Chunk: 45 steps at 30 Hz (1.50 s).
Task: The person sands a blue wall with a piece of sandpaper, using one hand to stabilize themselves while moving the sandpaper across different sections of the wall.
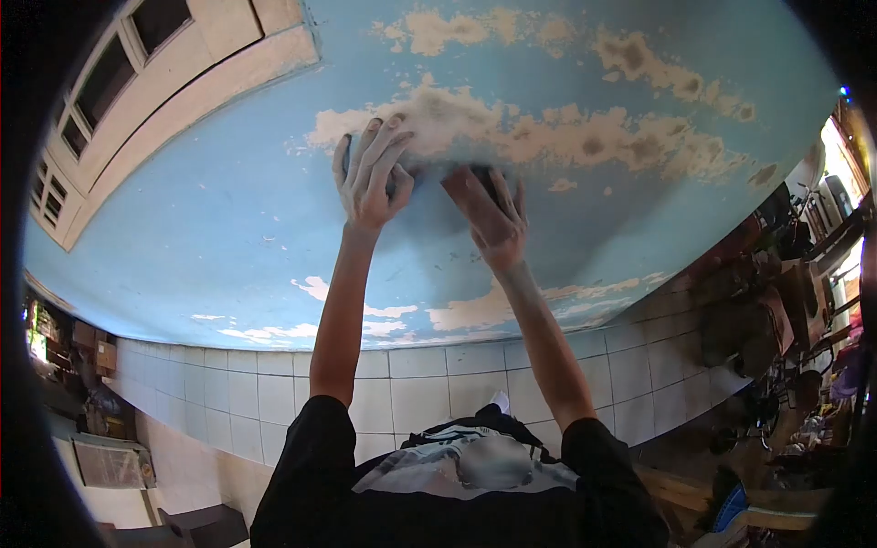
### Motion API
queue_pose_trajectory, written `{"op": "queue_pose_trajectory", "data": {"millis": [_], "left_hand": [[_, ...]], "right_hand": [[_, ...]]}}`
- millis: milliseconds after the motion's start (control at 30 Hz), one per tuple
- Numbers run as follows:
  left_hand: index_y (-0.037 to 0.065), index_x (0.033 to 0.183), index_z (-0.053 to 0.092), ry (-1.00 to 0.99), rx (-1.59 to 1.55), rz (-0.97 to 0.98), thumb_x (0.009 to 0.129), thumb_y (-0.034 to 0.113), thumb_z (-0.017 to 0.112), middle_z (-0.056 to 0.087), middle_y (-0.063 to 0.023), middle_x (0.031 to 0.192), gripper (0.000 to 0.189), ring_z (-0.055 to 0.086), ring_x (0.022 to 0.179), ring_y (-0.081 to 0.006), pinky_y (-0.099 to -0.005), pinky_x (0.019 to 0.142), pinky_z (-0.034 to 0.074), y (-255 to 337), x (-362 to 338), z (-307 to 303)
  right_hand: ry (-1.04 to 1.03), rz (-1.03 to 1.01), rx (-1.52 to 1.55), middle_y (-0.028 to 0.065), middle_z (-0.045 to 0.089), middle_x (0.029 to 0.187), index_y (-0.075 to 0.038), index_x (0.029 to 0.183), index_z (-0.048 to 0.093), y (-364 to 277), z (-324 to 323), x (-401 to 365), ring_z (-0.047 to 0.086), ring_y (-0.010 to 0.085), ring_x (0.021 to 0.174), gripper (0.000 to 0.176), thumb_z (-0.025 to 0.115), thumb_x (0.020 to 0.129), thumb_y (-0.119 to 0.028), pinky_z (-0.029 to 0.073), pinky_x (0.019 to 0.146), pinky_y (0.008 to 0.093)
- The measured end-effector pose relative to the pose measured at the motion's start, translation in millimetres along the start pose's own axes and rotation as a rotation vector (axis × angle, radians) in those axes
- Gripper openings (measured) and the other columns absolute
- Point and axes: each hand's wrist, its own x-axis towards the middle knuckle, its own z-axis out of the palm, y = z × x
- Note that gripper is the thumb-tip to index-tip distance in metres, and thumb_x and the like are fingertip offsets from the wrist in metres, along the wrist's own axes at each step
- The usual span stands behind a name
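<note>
A light blue wall (228, 210) with several pale, bare patches stands before me. My left hand (373, 183) lies against it with fingers spread, at the lower left edge of a large whitish patch (448, 119). White dust coats its fingers, and it holds nothing. My right hand (504, 228), also dusty, grips a reddish-brown piece of sandpaper (477, 203). The sandpaper is at the wall just below the patch, right of my left hand. Part of the right hand's fingers is hidden behind it.
A cream window frame (206, 78) with dark panes is at the upper left. White tiles (416, 402) line the lower wall. Cluttered objects (776, 320) stand along the right, with a blue-edged brush (731, 507) on wood at lower right. Boxes (91, 347) are at left.
</note>
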Motion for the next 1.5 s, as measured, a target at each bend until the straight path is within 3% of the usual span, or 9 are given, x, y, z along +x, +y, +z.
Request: {"op": "queue_pose_trajectory", "data": {"millis": [267,333,567,733,933,1167,1267,1300,1500], "left_hand": [[0.013,0.104,0.060,0.013,-0.018,-0.025,0.071,0.002,0.049,0.059,-0.0017,0.118,0.037,0.051,0.115,-0.0205,-0.0405,0.102,0.028,2.7,-1.3,1.6],[0.014,0.104,0.060,0.013,-0.011,-0.019,0.071,0.002,0.050,0.059,-0.0011,0.118,0.037,0.051,0.115,-0.0202,-0.0402,0.102,0.027,-2.0,-0.5,1.9],[0.014,0.101,0.061,0.001,0.014,-0.009,0.071,0.003,0.049,0.060,-0.0005,0.118,0.035,0.052,0.115,-0.0196,-0.0400,0.104,0.026,-0.7,-5.8,2.8],[0.014,0.098,0.061,0.018,-0.010,-0.001,0.070,0.002,0.050,0.061,-0.0010,0.116,0.032,0.053,0.115,-0.0200,-0.0402,0.104,0.026,-1.1,-2.4,3.8],[0.013,0.093,0.059,0.029,0.019,0.007,0.071,0.001,0.050,0.061,-0.0016,0.115,0.027,0.052,0.115,-0.0204,-0.0415,0.104,0.026,-2.1,-0.9,5.2],[0.013,0.093,0.059,0.026,0.018,-0.005,0.069,0.000,0.050,0.062,-0.0012,0.115,0.029,0.052,0.116,-0.0205,-0.0414,0.104,0.025,-3.0,-4.7,4.9],[0.014,0.093,0.059,0.021,0.012,-0.011,0.069,-0.001,0.050,0.062,-0.0004,0.115,0.030,0.051,0.116,-0.0202,-0.0414,0.104,0.025,-0.2,-5.6,6.3],[0.015,0.093,0.059,0.024,0.011,-0.008,0.068,-0.001,0.050,0.062,0.0000,0.115,0.030,0.051,0.116,-0.0201,-0.0413,0.105,0.025,-2.4,-5.5,5.8],[0.015,0.093,0.059,0.025,0.023,-0.008,0.068,0.000,0.051,0.061,0.0007,0.115,0.030,0.052,0.115,-0.0189,-0.0405,0.105,0.026,-1.3,-5.2,5.5]], "right_hand": [[0.105,0.027,0.026,0.0034,0.060,0.118,-0.013,0.113,0.062,-10.0,7.2,-4.7,0.051,0.0274,0.117,0.038,0.065,0.076,-0.005,0.030,0.100,0.0543],[-0.079,0.006,-0.093,0.0072,0.060,0.117,-0.008,0.114,0.061,-9.0,8.6,-28.7,0.049,0.0286,0.118,0.041,0.066,0.074,-0.004,0.030,0.100,0.0553],[0.114,0.060,0.169,0.0177,0.058,0.117,-0.001,0.114,0.059,-14.7,26.5,-4.2,0.047,0.0374,0.119,0.045,0.061,0.069,0.003,0.024,0.099,0.0617],[0.020,0.066,0.035,0.0113,0.055,0.122,-0.006,0.124,0.050,-10.5,27.7,-31.7,0.048,0.0302,0.117,0.046,0.061,0.079,-0.006,0.036,0.098,0.0454],[-0.015,0.229,-0.045,0.0147,0.044,0.132,-0.009,0.133,0.038,-37.2,45.0,-29.5,0.044,0.0257,0.121,0.051,0.056,0.085,-0.014,0.031,0.102,0.0331],[0.304,0.282,-0.059,0.0168,0.043,0.134,-0.001,0.128,0.045,-49.8,42.0,-12.4,0.038,0.0300,0.126,0.052,0.053,0.076,-0.001,0.020,0.106,0.0527],[0.018,0.160,0.005,0.0194,0.054,0.121,0.005,0.117,0.052,-45.3,41.8,-33.8,0.045,0.0365,0.119,0.037,0.049,0.080,0.007,0.025,0.106,0.0460],[0.024,0.141,-0.136,0.0180,0.041,0.135,0.003,0.128,0.044,-39.9,27.6,-23.9,0.038,0.0296,0.127,0.048,0.046,0.080,0.005,0.023,0.106,0.0497],[0.148,0.358,0.039,0.0193,0.044,0.132,0.003,0.128,0.041,-40.0,40.4,-46.8,0.041,0.0321,0.124,0.048,0.045,0.080,0.006,0.024,0.106,0.0483]]}}
